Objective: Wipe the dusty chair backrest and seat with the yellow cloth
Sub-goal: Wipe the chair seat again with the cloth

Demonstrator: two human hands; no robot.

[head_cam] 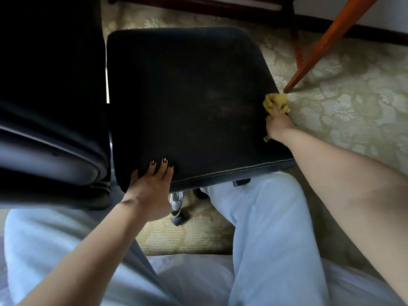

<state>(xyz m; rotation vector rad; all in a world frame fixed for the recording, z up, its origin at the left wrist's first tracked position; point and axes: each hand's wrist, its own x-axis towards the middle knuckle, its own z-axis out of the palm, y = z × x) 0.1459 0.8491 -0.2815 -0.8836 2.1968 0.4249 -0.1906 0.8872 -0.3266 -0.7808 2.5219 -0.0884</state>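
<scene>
A black fabric chair seat fills the middle of the view, with a faint pale dusty patch near its centre. The dark backrest stands at the left, seen from above. My right hand grips a crumpled yellow cloth against the seat's right edge. My left hand lies flat on the seat's near left corner, fingers spread over the stitched edge, holding nothing.
A slanted orange-brown wooden leg touches the patterned beige carpet just right of the cloth. Dark furniture stands at the top. The chair's chrome base leg and caster sit below the seat. My light-blue trouser legs are close to the front edge.
</scene>
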